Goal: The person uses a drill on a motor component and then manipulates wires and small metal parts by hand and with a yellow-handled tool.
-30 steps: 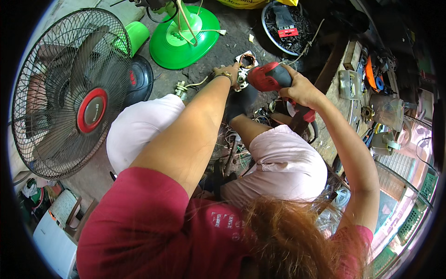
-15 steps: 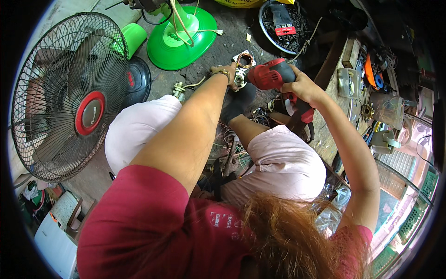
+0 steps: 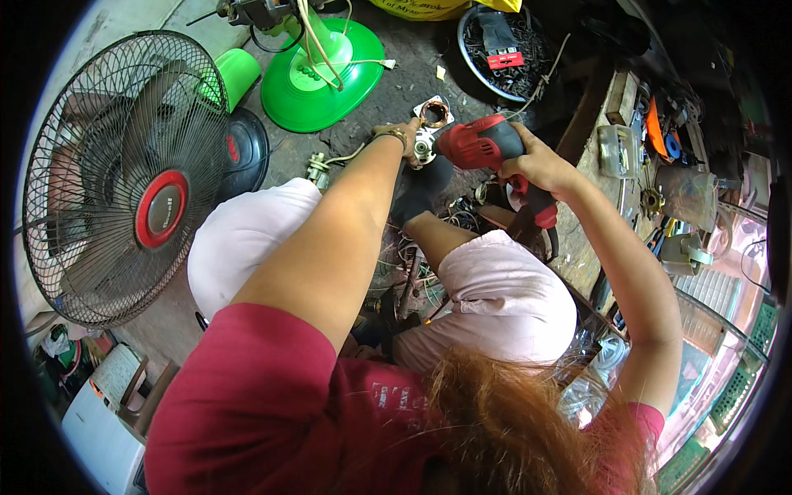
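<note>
My left hand (image 3: 402, 134) is closed around a whitish motor housing (image 3: 424, 148). Beside the housing, at its far side, sits a stator with copper windings (image 3: 434, 113); I cannot tell if the two are joined. My right hand (image 3: 540, 165) grips a red and black power drill (image 3: 478, 142) by its handle. The drill lies level, its nose pointing left at the housing. Whether a bit touches the housing is too small to tell. The fingertips of my left hand are partly hidden behind the housing.
A fan with a wire cage (image 3: 124, 181) stands on the left, a green fan base (image 3: 322, 78) at the far side. A metal basin of dark small parts (image 3: 528, 70) is at the back right. A wooden bench with tools (image 3: 590, 223) runs along the right. Loose wires (image 3: 429, 276) lie between my legs.
The view has shifted slightly. The drill's nose and the motor housing sit a little lower in the picture, and both hands keep their holds.
</note>
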Demonstrator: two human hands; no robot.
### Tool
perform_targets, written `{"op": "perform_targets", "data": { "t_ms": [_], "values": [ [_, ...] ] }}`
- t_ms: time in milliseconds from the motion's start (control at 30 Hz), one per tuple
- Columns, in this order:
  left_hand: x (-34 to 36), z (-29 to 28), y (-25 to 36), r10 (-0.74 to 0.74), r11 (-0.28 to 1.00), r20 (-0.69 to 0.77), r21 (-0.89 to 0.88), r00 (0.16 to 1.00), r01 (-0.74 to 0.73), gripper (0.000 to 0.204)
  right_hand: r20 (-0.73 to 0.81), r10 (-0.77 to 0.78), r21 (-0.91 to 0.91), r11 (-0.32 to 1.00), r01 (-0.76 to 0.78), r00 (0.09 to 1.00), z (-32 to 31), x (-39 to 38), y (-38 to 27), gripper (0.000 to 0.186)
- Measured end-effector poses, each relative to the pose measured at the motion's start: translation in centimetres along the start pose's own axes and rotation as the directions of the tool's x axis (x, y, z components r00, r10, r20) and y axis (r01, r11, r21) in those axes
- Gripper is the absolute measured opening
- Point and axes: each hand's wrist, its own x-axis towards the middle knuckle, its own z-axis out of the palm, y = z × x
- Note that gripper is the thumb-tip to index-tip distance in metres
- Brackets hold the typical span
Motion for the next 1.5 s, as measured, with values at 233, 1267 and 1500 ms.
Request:
{"op": "perform_targets", "data": {
  "t_ms": [233,1267,1500],
  "values": [
    [1.9,1.4,-2.0,0.091,0.994,-0.037,-0.055,0.995,-0.093,0.095,-0.082,-0.056,-0.126,0.991,0.046,0.995,1.3,0.7,1.1,0.08],
    [1.9,1.2,-1.2,0.066,0.993,-0.035,-0.094,0.997,-0.069,0.101,-0.048,-0.034,0.107,0.993,0.039,0.998,0.5,3.8,0.6,0.079],
    [1.3,0.6,-1.0,0.018,0.996,-0.006,-0.089,1.0,-0.018,0.099,-0.021,0.102,0.385,0.919,-0.086,0.995,0.4,3.1,-0.7,0.062]
  ]
}}
